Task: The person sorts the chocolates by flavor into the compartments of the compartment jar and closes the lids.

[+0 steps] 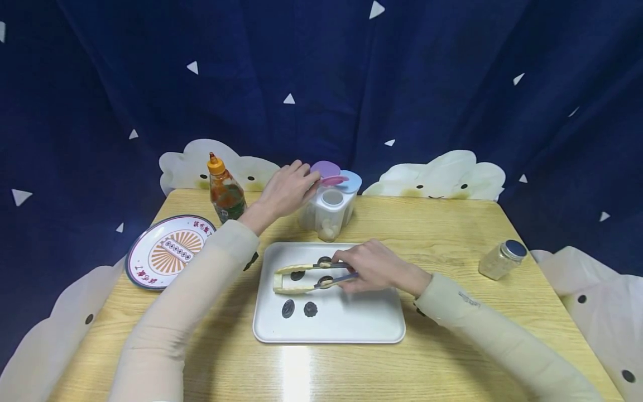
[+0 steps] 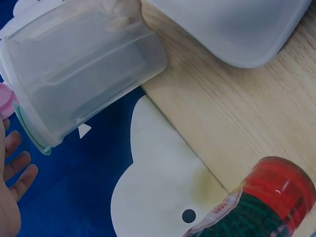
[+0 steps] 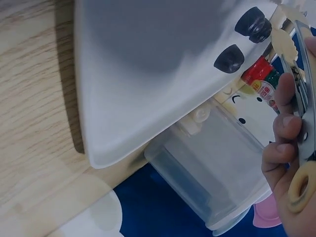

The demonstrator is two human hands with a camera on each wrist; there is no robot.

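In the head view my right hand (image 1: pixel 374 265) grips metal tongs (image 1: pixel 329 267) with cream-coloured ends over a white tray (image 1: pixel 361 326). The tong ends stand apart; a pale strip shows between them, but whether it is a separate piece is unclear. Several dark, moulded chocolate-like pieces (image 1: pixel 310 309) lie on the tray, some beneath the tongs. My left hand (image 1: pixel 288 190) is at a clear lidded container (image 1: pixel 331 215), its fingers beside the raised pink lid (image 1: pixel 335 180). Those fingers look loosely extended in the left wrist view; its thumb is hidden there. Pale pieces (image 3: pixel 200 114) sit inside the container.
A sauce bottle (image 1: pixel 227 192) with an orange cap stands left of the container. An oval patterned plate (image 1: pixel 143 254) lies at the left of the wooden table (image 1: pixel 427 229). On the right is a jar (image 1: pixel 502 259) with a dark blue lid. A dark blue curtain (image 1: pixel 321 67) hangs behind.
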